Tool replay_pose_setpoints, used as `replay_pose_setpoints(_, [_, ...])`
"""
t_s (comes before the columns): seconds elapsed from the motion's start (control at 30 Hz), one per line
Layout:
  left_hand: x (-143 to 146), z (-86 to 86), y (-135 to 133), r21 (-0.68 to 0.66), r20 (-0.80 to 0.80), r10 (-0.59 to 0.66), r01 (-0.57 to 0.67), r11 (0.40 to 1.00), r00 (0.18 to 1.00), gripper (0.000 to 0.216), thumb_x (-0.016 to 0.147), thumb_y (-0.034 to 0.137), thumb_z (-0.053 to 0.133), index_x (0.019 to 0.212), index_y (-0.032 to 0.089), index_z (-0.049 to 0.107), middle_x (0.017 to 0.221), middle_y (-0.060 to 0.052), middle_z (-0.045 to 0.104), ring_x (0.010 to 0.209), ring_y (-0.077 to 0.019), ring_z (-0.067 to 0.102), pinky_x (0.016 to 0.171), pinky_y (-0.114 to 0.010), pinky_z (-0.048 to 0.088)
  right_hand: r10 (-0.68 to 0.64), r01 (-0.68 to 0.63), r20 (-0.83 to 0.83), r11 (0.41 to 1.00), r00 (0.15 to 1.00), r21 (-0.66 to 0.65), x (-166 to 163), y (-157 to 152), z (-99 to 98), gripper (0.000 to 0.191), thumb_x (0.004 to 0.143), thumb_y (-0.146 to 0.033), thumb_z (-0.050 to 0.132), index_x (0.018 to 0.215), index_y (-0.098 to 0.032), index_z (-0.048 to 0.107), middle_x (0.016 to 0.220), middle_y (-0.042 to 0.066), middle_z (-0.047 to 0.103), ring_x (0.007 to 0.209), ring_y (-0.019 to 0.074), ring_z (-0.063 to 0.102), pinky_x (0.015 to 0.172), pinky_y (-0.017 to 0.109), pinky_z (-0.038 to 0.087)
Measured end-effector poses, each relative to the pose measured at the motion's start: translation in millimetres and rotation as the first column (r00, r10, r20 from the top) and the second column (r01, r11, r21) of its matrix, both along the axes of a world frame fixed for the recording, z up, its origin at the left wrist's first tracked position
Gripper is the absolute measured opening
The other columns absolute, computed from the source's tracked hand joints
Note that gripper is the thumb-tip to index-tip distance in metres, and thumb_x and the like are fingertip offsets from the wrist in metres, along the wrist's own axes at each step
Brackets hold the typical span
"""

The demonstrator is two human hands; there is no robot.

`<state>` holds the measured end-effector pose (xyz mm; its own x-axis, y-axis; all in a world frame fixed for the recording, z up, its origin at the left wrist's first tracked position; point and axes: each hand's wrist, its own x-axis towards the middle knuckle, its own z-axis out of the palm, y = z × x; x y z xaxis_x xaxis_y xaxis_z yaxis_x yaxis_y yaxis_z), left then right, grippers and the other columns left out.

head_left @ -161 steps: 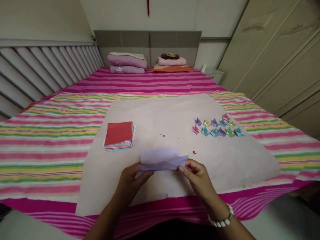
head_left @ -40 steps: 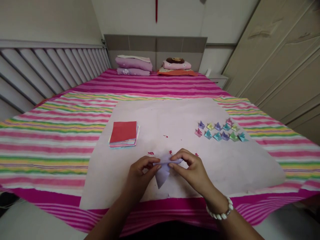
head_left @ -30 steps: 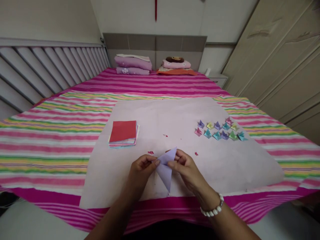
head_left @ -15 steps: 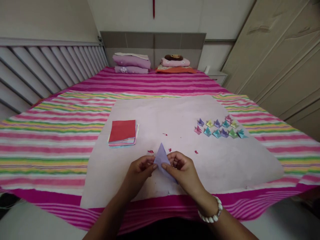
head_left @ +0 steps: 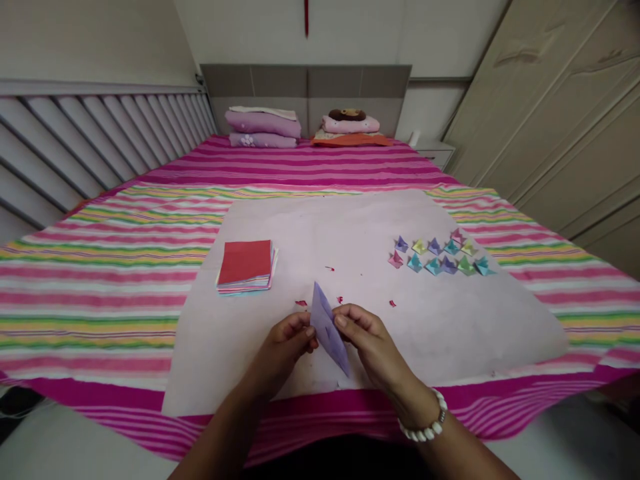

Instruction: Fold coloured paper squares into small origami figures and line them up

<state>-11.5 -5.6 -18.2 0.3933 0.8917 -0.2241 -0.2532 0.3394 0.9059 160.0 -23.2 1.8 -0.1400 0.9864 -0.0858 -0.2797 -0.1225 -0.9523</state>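
Note:
A folded sheet of purple origami paper (head_left: 327, 332) is held up between my hands above the pale sheet (head_left: 320, 233). Its pointed ends face away from me and toward me, and a fold stands a little apart along its upper right side. My left hand (head_left: 287, 340) pinches the left edge between thumb and fingers. On the other side, my right hand (head_left: 367, 337) grips the right edge with thumb and forefinger, a white beaded bracelet (head_left: 425, 427) around its wrist. Small red scraps (head_left: 301, 303) lie just beyond the paper.
To the left is a stack of square coloured paper (head_left: 245, 263), red on top. Several small folded paper figures (head_left: 434, 265) stand in two rows at the right. Folded bedding (head_left: 263, 127) rests at the head of the bed, and a railing (head_left: 110, 133) runs along the left.
The purple paper has turned from a flat triangle facing me to a narrower, edge-on view with its fold parted. My right thumb has moved from its face to its right edge.

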Motion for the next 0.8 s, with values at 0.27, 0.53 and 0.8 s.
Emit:
replay_pose_setpoints(0.27, [-1.1,1.1,-1.2,0.008,0.005,-0.017,0.017,1.0,1.0,0.027,0.075,0.036,0.074,0.089,0.015,0.067,0.065,0.0,0.058,0.063,-0.0113,0.046,0.064,-0.025,0.034,0.016,-0.019,-0.052,0.999,0.999,-0.048,-0.7,-0.1,1.1,0.023,0.076,-0.04,0.073,0.082,-0.019,0.067,0.066,-0.002,0.059,0.06,0.0121,0.053,0.064,0.027,0.041])
replay_pose_setpoints(0.53, [-0.8,-1.6,-1.1,-0.002,0.035,-0.022,0.022,1.0,0.999,0.027,0.075,0.036,0.074,0.09,0.015,0.067,0.067,0.0,0.058,0.063,-0.0113,0.047,0.065,-0.025,0.035,0.028,-0.034,-0.084,0.997,0.996,-0.068,-1.0,-0.7,1.3,0.021,0.078,-0.038,0.07,0.075,-0.018,0.066,0.061,-0.002,0.057,0.058,0.0107,0.051,0.06,0.025,0.039])
replay_pose_setpoints(0.8, [-3.3,-2.2,-0.6,0.077,-0.13,0.007,0.004,0.997,0.991,0.024,0.077,0.032,0.068,0.096,0.016,0.069,0.068,0.0,0.061,0.065,-0.0123,0.051,0.066,-0.026,0.038,0.039,-0.04,0.027,0.998,0.999,0.048,2.0,2.3,-2.9,0.021,0.073,-0.025,0.07,0.093,-0.021,0.065,0.073,-0.002,0.064,0.059,0.0119,0.055,0.058,0.025,0.042])
